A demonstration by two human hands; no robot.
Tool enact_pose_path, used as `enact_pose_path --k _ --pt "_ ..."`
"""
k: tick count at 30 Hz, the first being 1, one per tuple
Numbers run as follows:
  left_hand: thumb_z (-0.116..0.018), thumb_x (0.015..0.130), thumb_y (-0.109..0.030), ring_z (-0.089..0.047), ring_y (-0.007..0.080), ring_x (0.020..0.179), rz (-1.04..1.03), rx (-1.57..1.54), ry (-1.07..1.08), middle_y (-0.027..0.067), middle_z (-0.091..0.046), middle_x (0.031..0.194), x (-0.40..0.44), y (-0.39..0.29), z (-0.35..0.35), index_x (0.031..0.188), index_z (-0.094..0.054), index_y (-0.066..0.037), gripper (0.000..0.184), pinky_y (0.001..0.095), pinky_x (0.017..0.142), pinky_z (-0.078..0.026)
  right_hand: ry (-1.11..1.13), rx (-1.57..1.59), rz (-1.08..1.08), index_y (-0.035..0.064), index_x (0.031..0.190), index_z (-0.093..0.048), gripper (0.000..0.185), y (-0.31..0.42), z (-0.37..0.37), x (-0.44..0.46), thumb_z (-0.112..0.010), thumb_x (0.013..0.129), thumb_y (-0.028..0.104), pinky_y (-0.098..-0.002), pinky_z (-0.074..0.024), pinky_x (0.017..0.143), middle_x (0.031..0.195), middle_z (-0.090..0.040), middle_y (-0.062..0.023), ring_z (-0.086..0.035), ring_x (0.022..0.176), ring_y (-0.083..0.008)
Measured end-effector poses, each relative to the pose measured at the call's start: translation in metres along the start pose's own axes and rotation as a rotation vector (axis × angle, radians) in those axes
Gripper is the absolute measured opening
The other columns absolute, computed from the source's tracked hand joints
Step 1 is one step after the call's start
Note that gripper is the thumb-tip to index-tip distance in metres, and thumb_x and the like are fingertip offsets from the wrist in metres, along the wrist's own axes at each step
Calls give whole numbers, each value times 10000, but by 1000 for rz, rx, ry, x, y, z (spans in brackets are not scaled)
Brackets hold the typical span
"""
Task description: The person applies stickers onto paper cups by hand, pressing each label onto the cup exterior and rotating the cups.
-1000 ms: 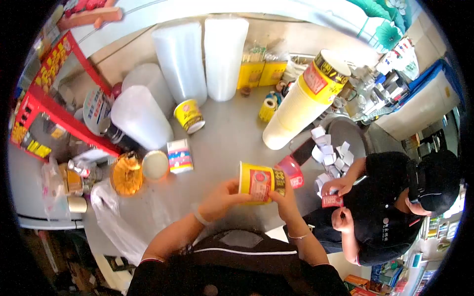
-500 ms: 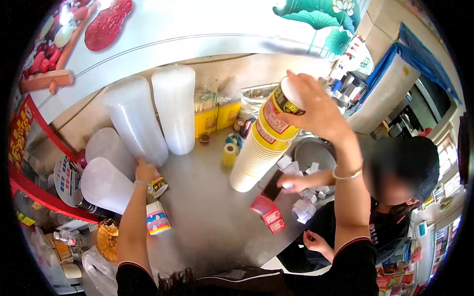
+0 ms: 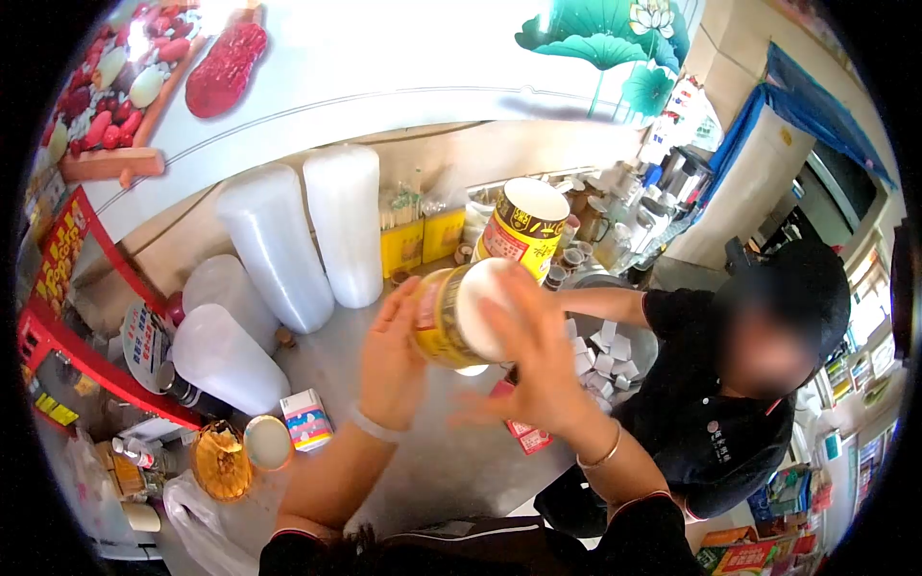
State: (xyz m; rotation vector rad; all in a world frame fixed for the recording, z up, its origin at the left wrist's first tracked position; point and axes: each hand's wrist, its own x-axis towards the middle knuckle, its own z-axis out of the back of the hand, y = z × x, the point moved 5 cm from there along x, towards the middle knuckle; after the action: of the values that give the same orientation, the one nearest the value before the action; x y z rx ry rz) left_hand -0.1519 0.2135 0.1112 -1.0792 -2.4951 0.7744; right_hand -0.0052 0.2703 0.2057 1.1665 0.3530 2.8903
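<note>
A yellow paper cup (image 3: 439, 322) with a black band is held up between my two hands over the counter, its white round end tilted toward the right. My left hand (image 3: 392, 360) wraps around its left side. At the white end is my right hand (image 3: 538, 355), blurred, its fingers curved over the cup; its exact grip is hard to make out. Right behind them rises a tall stack of matching paper cups (image 3: 523, 235), the lower part hidden by my hands.
Long sleeves of clear lids (image 3: 274, 250) lean at the back left. A tissue pack (image 3: 306, 420) and a round container (image 3: 268, 443) are at the left front. On the right, a co-worker (image 3: 711, 403) stands by a metal bowl of white paper pieces (image 3: 607, 360). Red packets (image 3: 528, 437) lie nearby.
My right hand has come down from the top of the cup stack. My left hand has moved right from the lid sleeves, and both hands now meet at a cup. The co-worker's arm has shifted back.
</note>
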Motion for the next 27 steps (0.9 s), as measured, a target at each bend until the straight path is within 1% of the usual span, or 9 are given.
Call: enact_pose_path --k 6,7,9,13,15,19,22,25,27 --pt "-423 993 -159 -522 195 1152 96 -244 180 129 -532 1240 -28 2 -77 1322 -385 24 378 344 990 -422 -78 72 17 99 1104 -637 635 -10 86 23 -863 513 158 -428 -329 1049 1455 -309 -224 -389 1283 -380" --pt "-425 993 -195 -523 200 1148 75 -232 230 131 -532 1245 -20 4 -87 1312 -396 21 387 347 990 -419 -99 340 -14 99 1114 -632 628 -14 92 27 -851 529 170 -417 -329 1050 1413 -369 -227 -406 1275 -376" --pt "-429 991 -267 -524 211 1142 34 -207 328 133 -531 1255 1 11 -103 1293 -419 15 412 354 991 -412 -75 250 -71 82 1108 -629 599 -23 112 37 -837 555 183 -400 -357 1023 1338 -440 -227 -453 1227 -353" --pt "-455 971 -371 -516 244 1126 -136 140 72 163 -503 1255 6 -6 -104 1334 -354 6 533 371 980 -409 -489 -236 87 61 1090 -620 510 -53 152 78 -810 634 190 -366 -429 926 1102 -553 -155 -546 1036 -287" --pt "-458 963 -403 -510 255 1117 -235 186 -32 174 -494 1243 -7 -17 -77 1353 -321 3 580 373 981 -403 -466 11 -5 55 1088 -616 476 -103 144 96 -800 675 206 -343 -454 890 1046 -566 -134 -567 991 -278" --pt "-448 973 -345 -585 165 905 -164 136 -160 81 -603 1021 -74 6 33 1194 -519 -26 395 320 848 -478 -41 17 -84 54 1092 -615 492 -161 48 107 -812 684 248 -333 -453 894 1111 -566 -141 -552 1039 -268" --pt "-483 958 -298 -587 138 780 -84 180 -519 49 -631 910 -179 33 122 1102 -579 -49 303 306 755 -492 205 290 -278 48 1203 -537 464 -186 0 84 -718 793 164 -318 -432 923 1167 -529 -77 -519 1078 -189" --pt "-499 943 -271 -581 141 751 -48 236 -842 54 -631 894 -294 68 242 1108 -571 -57 280 299 721 -494 -40 -94 -116 2 1252 -507 538 -229 19 64 -721 807 218 -354 -368 1024 1340 -441 -163 -441 1220 -271" --pt "-505 933 -257 -577 150 738 -5 231 -1150 58 -617 864 -393 82 295 1090 -575 -78 248 288 697 -488 -475 -244 -10 -10 1293 -481 537 -173 41 50 -683 844 204 -387 -341 1059 1385 -421 -185 -425 1257 -300"
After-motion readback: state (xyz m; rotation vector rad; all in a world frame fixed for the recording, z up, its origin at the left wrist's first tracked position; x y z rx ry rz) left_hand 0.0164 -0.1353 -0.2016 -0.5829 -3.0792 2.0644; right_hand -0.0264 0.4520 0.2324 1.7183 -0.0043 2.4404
